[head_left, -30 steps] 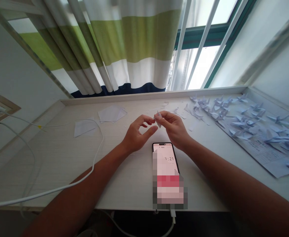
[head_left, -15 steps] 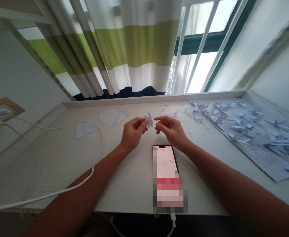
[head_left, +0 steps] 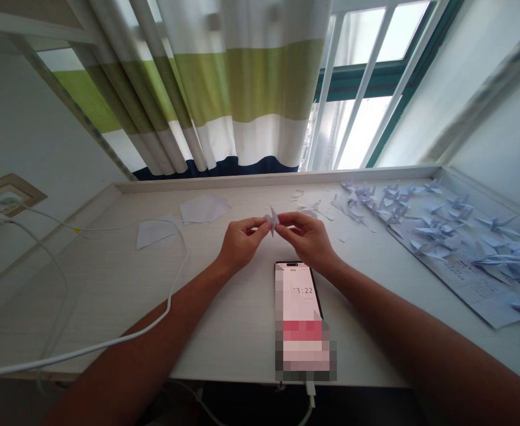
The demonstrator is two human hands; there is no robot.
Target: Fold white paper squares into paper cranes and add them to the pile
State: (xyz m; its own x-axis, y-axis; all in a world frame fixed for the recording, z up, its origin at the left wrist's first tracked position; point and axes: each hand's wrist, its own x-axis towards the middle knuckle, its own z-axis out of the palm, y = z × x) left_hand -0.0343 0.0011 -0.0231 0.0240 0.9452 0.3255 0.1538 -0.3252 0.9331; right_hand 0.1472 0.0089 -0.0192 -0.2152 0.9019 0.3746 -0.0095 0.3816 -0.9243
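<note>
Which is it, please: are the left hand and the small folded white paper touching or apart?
Touching: the head view shows the left hand gripping the small folded white paper at the fingertips.

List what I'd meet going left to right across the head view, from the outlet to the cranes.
Outlet, loose paper, left hand, folded paper, right hand, cranes.
</note>
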